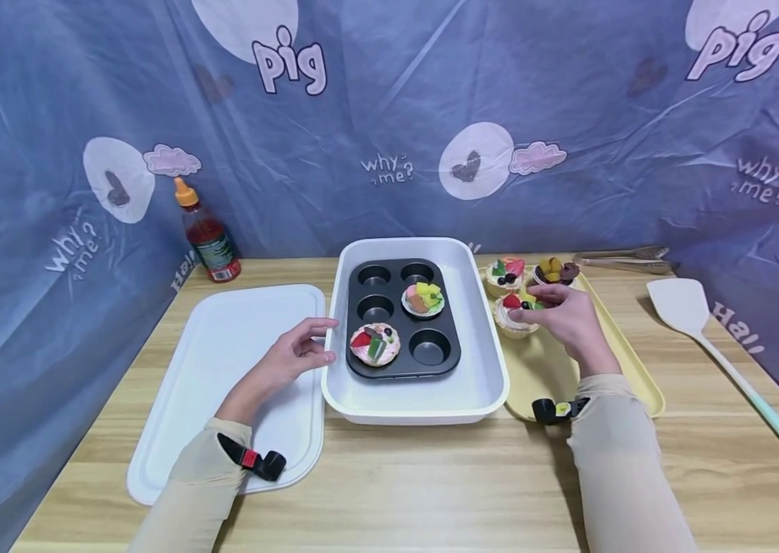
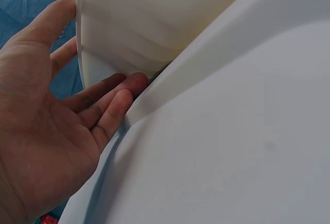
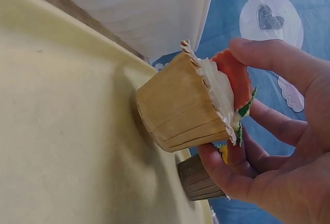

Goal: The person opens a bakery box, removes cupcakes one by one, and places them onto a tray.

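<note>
My right hand holds a fruit-topped cupcake in a pale pleated cup, over the yellow tray. In the right wrist view the thumb lies against its red fruit piece and other fingers reach under its rim; the cup leans to one side. My left hand rests its relaxed fingers at the left rim of a deep white basin, touching its outer side in the left wrist view. Inside the basin sits a dark muffin pan, with one cupcake at its near left and another at its right middle.
Two more cupcakes, one pale and one dark, stand at the tray's far end. Metal tongs and a white spatula lie to the right. At left are a flat white tray and a sauce bottle.
</note>
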Demonstrator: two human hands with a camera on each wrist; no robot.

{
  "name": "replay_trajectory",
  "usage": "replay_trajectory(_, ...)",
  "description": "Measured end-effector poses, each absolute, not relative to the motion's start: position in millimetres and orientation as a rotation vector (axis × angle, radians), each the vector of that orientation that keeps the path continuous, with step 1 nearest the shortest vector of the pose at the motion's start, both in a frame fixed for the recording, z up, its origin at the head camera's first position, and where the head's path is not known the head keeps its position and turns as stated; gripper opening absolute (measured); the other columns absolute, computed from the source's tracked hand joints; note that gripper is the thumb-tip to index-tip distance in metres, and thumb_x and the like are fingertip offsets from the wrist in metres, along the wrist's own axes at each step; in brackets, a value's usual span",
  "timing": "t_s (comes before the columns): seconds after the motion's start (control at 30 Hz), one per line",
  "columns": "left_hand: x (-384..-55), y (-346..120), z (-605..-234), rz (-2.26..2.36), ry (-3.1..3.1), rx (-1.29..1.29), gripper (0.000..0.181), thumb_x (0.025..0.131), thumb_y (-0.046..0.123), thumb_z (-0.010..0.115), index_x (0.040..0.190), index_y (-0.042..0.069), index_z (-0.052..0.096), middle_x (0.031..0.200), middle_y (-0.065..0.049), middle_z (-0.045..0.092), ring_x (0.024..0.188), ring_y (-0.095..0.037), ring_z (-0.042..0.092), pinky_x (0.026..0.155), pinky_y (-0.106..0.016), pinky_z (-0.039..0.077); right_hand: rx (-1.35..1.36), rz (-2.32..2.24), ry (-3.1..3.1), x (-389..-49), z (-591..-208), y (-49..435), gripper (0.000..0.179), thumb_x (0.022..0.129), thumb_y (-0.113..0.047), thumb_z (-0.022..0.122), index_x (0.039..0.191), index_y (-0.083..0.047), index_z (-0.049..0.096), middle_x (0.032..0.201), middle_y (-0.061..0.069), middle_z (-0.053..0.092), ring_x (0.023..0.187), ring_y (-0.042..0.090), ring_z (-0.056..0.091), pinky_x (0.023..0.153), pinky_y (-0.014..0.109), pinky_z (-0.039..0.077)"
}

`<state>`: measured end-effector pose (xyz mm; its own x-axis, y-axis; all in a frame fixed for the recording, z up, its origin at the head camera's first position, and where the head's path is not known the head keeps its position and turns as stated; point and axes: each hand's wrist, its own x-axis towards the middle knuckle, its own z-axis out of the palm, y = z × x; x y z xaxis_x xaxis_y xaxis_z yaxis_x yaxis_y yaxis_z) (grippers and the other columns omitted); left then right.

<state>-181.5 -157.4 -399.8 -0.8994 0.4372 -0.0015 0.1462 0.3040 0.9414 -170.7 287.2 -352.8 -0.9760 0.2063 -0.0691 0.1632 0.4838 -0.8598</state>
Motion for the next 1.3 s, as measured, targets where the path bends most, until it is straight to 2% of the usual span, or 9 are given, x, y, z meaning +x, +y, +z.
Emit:
replay_trajectory(0.3, -183, -159, -404, 1.623, 2.322, 0.528, 0.057, 0.094, 0.012, 0.072, 0.146, 0.009, 0.049, 0.141, -0.025, 0.05, 0.099, -0.021, 0.061, 0.087, -0.02, 0.049, -0.319, 1.538, -2.704, -172, -357, 289, 0.073, 0.079, -0.025, 0.087, 0.139, 0.003, 0.055, 0.143, 0.024, 0.055, 0.13, 0.037, 0.052, 0.099, 0.032, 0.044)
replay_trajectory(0.6, -184, -158, -404, 1.656, 2.304, 0.571, 0.055, 0.094, 0.009, 0.07, 0.145, 0.007, 0.049, 0.14, -0.026, 0.05, 0.099, -0.021, 0.061, 0.086, -0.019, 0.051, -0.289, 1.521, -2.783, -171, -358, 293, 0.084, 0.08, -0.028, 0.086, 0.146, 0.003, 0.046, 0.15, 0.027, 0.047, 0.136, 0.044, 0.046, 0.112, 0.052, 0.039)
replay_trajectory(0.9, -186, -156, -405, 1.648, 2.302, 0.566, 0.056, 0.095, 0.011, 0.07, 0.145, 0.006, 0.048, 0.14, -0.026, 0.05, 0.099, -0.02, 0.062, 0.087, -0.02, 0.051, -0.284, 1.412, -2.824, -166, -336, 294, 0.088, 0.081, -0.031, 0.084, 0.149, 0.003, 0.041, 0.15, 0.033, 0.043, 0.137, 0.049, 0.043, 0.111, 0.059, 0.037)
replay_trajectory(1.1, -186, -157, -403, 1.632, 2.313, 0.544, 0.055, 0.095, 0.011, 0.07, 0.146, 0.008, 0.049, 0.139, -0.025, 0.052, 0.098, -0.021, 0.061, 0.086, -0.02, 0.051, -0.239, 1.352, -2.723, -160, -317, 281, 0.071, 0.088, -0.033, 0.078, 0.142, 0.003, 0.05, 0.147, 0.027, 0.051, 0.137, 0.044, 0.047, 0.111, 0.055, 0.038)
replay_trajectory(1.17, -185, -158, -403, 1.631, 2.315, 0.541, 0.055, 0.095, 0.011, 0.07, 0.145, 0.008, 0.049, 0.138, -0.025, 0.052, 0.099, -0.022, 0.06, 0.086, -0.02, 0.051, -0.225, 1.355, -2.679, -157, -311, 274, 0.064, 0.091, -0.035, 0.074, 0.14, 0.001, 0.053, 0.144, 0.025, 0.055, 0.135, 0.04, 0.051, 0.108, 0.05, 0.042)
replay_trajectory(1.3, -185, -158, -402, 1.632, 2.311, 0.541, 0.055, 0.095, 0.012, 0.07, 0.146, 0.008, 0.048, 0.139, -0.025, 0.052, 0.099, -0.022, 0.06, 0.086, -0.02, 0.051, -0.182, 1.318, -2.631, -154, -300, 259, 0.057, 0.094, -0.04, 0.069, 0.135, -0.002, 0.06, 0.135, 0.021, 0.063, 0.122, 0.03, 0.06, 0.096, 0.03, 0.046)
